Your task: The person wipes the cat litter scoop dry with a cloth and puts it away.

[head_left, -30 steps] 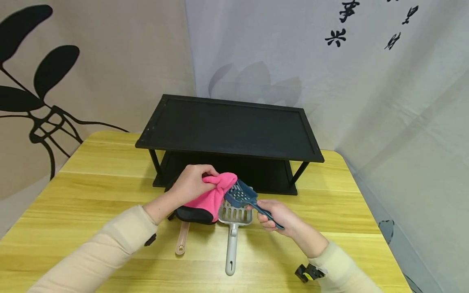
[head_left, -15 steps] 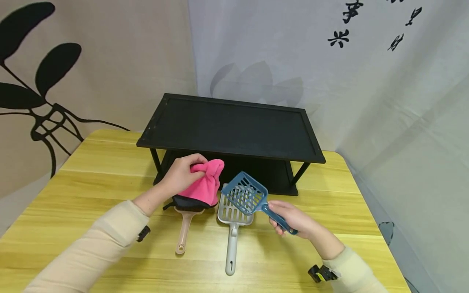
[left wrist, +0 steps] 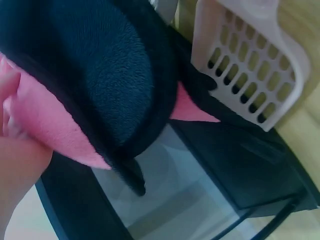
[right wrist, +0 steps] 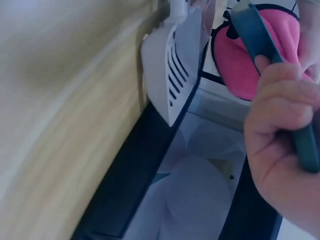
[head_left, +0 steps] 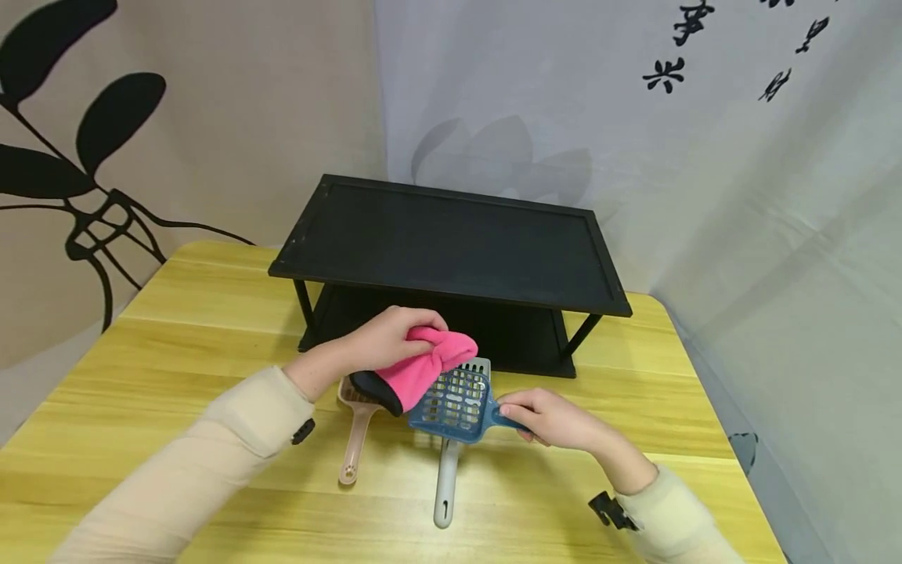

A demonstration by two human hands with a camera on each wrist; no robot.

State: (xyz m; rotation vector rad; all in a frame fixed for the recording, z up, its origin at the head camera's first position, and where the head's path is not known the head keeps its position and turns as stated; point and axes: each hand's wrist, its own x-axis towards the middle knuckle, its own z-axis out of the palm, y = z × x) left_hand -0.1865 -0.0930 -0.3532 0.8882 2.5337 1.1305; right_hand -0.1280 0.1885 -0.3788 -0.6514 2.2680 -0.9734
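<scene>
As the pink cloth point(head_left: 417, 380) returns to the blue scoop point(head_left: 456, 409), wiping seems resumed.
Left hand point(head_left: 390, 338) grips cloth; right hand point(head_left: 551, 419) holds handle point(right wrist: 306, 148).

A bunched pink-and-black cloth point(head_left: 414, 379) hangs just beside a blue slotted scoop point(head_left: 461, 417).

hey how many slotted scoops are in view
3: the blue scoop in the right hand, the grey scoop partly hidden behind it, and the pale pink scoop left of those, partly behind the pink fabric.
</scene>
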